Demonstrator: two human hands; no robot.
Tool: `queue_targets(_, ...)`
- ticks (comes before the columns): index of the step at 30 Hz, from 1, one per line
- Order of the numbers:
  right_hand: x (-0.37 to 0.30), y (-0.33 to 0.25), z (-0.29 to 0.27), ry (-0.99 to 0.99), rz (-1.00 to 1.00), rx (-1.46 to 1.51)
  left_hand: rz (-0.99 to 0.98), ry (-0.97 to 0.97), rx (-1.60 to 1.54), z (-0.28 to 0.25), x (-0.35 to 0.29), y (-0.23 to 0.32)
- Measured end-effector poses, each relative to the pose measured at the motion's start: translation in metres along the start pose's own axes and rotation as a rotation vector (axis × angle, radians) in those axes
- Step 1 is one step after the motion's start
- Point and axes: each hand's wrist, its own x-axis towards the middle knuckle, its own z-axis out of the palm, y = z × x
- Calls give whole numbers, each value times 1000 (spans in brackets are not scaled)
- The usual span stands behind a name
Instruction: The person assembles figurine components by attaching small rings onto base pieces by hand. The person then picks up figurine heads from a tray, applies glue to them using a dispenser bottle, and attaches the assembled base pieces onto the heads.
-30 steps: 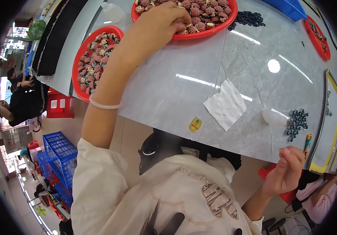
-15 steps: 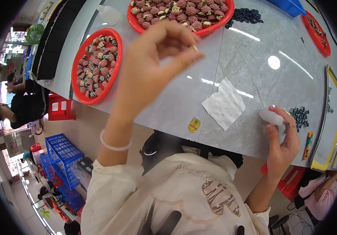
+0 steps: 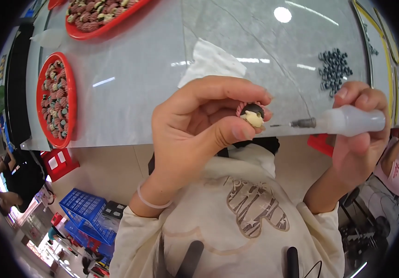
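1. pinching a small pink, black and cream piece (image 3: pixel 253 115) between thumb and fingers (image 3: pixel 236 132), the left hand (image 3: pixel 194 125) holds it raised.
2. right hand (image 3: pixel 357 139) fingers wrap a translucent squeeze bottle (image 3: pixel 347 121); its metal needle tip (image 3: pixel 296 123) points just beside the piece.
3. grey surface (image 3: pixel 153 74) lies beyond the fingers.

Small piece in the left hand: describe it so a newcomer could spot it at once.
Start at the grey marble table; the left hand is raised in front of its near edge. Pinched at its fingertips is the small piece, cream with a black cap and pink frill, the only one off the red trays, facing the squeeze bottle.
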Motion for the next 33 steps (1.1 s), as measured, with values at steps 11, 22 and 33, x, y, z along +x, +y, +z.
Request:
queue_targets(11, -14, -12, -5, 30, -49, -158, 102, -17, 142, 10, -12, -9)
queue_targets(22, -23, -15, -12, -14, -287, -311, 185, -84, 194, 9, -13, -12)
queue_targets(33, -20, -30, -18, -19, -196, -215, 192, -69, 233, 8, -11, -11)
